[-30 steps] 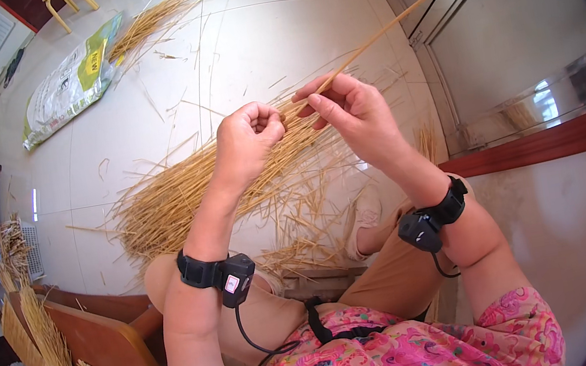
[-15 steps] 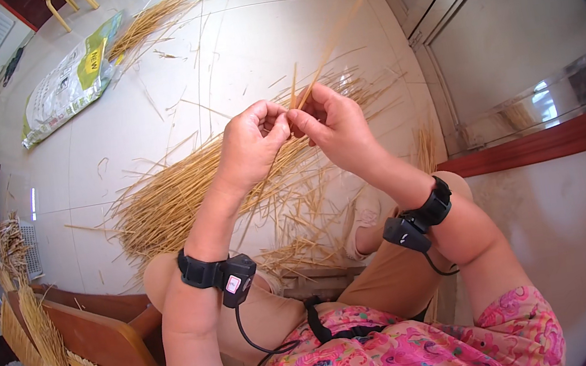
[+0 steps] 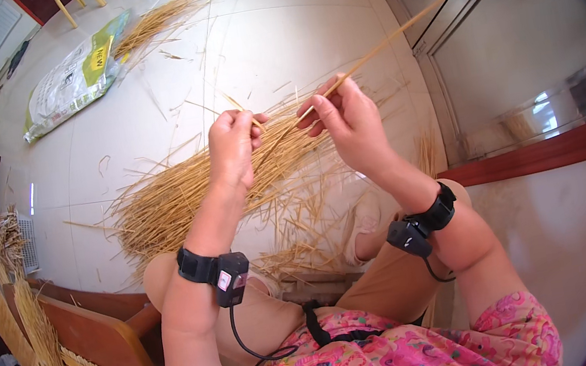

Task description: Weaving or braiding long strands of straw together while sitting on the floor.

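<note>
Head view: the right hand (image 3: 349, 118) pinches a long stalk (image 3: 409, 24) between thumb and fingers close to its lower end, above the right part of the straw pile (image 3: 181, 192). A short tip of the stalk pokes out below the grip over the pile, while the long free part slants up and away, well past the pile's right end, in front of the glass door (image 3: 503, 68). The left hand (image 3: 230, 143) has its fingers drawn together on a short straw piece (image 3: 233, 102), which stands up above the pile; whether there is more than one piece in there I cannot tell. The two hands are apart, both over the pile.

The long stalk should weigh next to nothing and feel fairly stiff, but dry and likely to crack if bent sharply. Its surface looks smooth, so it may slide or roll under loose fingertips. Held only near one end, the far part would probably swing at small wrist turns; a light pinch there seems enough, as squeezing hard might flatten or split it
</note>
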Demonstrator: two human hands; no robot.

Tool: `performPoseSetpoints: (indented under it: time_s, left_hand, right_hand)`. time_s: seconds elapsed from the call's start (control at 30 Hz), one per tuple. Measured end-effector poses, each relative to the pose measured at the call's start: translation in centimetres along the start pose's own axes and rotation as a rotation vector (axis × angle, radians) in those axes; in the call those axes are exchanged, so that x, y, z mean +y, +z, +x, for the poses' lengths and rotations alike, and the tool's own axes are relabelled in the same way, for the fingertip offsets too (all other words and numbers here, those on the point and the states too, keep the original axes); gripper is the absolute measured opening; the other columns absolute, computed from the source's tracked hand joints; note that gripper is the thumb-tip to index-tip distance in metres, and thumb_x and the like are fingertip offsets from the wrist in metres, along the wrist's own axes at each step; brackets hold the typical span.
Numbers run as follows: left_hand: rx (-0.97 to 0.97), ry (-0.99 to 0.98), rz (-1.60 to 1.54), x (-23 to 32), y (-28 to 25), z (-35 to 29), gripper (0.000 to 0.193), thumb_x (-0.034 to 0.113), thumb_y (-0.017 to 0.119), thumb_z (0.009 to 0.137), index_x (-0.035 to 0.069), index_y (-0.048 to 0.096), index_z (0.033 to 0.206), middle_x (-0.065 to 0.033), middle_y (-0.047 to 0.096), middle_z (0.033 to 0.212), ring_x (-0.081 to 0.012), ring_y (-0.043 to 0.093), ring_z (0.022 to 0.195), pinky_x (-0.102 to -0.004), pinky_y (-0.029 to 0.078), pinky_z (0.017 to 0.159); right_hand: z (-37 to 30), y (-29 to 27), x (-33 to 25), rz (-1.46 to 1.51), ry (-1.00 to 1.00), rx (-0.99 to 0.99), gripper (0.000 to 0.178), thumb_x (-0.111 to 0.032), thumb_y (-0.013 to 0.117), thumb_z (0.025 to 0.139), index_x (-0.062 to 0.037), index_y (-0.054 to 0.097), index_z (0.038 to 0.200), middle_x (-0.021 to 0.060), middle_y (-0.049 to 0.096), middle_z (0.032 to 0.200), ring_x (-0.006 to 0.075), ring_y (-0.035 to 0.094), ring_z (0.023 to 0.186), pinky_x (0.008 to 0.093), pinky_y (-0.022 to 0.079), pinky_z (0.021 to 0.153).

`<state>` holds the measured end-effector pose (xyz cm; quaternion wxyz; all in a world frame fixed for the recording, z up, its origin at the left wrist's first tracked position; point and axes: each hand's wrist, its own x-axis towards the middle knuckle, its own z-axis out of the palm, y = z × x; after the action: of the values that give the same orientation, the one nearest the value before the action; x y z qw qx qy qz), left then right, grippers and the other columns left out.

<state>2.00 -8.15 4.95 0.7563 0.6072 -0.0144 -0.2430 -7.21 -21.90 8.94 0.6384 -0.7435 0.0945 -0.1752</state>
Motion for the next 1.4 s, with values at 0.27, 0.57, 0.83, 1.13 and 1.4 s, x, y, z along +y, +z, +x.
performPoseSetpoints:
  time_s: [0.27,0.57,0.83,1.13,1.4]
  left_hand:
    - [-0.245,-0.078,0.247,1.7,-1.2,-0.4,0.012,0.010,0.050,0.086,0.001,0.058,0.087,-0.0014,0.057,0.075,-0.0042,0.047,0.061,-0.0174,0.041,0.056]
    - [-0.496,-0.004,0.065,1.8,1.0,-1.9,0.015,0.017,0.064,0.083,0.003,0.064,0.087,0.0021,0.060,0.077,-0.0036,0.048,0.070,-0.0177,0.039,0.065]
    - [-0.509,-0.074,-0.077,1.5,0.8,-1.4,0.011,0.016,0.063,0.084,0.006,0.061,0.087,0.0025,0.058,0.078,-0.0040,0.051,0.071,-0.0178,0.041,0.064]
    - [-0.256,0.226,0.209,-0.1,0.7,-0.6,0.011,0.013,0.053,0.089,0.002,0.054,0.086,-0.0005,0.055,0.076,-0.0054,0.048,0.069,-0.0193,0.041,0.065]
    - [-0.150,0.129,0.196,0.5,-0.8,0.2,0.010,0.012,0.051,0.089,0.004,0.050,0.085,0.0008,0.051,0.070,-0.0057,0.040,0.059,-0.0195,0.035,0.054]
  right_hand:
    - [0.7,-2.3,-1.0,0.052,0.026,-0.030,0.010,-0.009,0.050,0.091,0.0001,0.050,0.087,0.0063,0.063,0.081,0.0094,0.061,0.072,0.0194,0.046,0.056]
    - [0.2,-1.8,-1.4,0.095,-0.060,-0.100,0.012,-0.008,0.052,0.090,0.0021,0.056,0.095,0.0045,0.063,0.083,0.0076,0.059,0.074,0.0182,0.045,0.056]
    - [0.1,-2.0,-1.0,0.139,-0.057,-0.127,0.014,-0.007,0.050,0.090,0.0025,0.056,0.098,0.0052,0.062,0.088,0.0091,0.060,0.077,0.0202,0.049,0.062]
    - [0.1,-1.1,-0.5,0.143,-0.105,-0.064,0.013,-0.006,0.047,0.092,0.0024,0.055,0.098,0.0066,0.061,0.088,0.0101,0.059,0.080,0.0219,0.050,0.068]
    - [0.9,-2.7,-1.5,0.217,-0.108,0.023,0.012,-0.006,0.043,0.093,0.0012,0.052,0.098,0.0084,0.061,0.089,0.0131,0.060,0.081,0.0224,0.050,0.068]
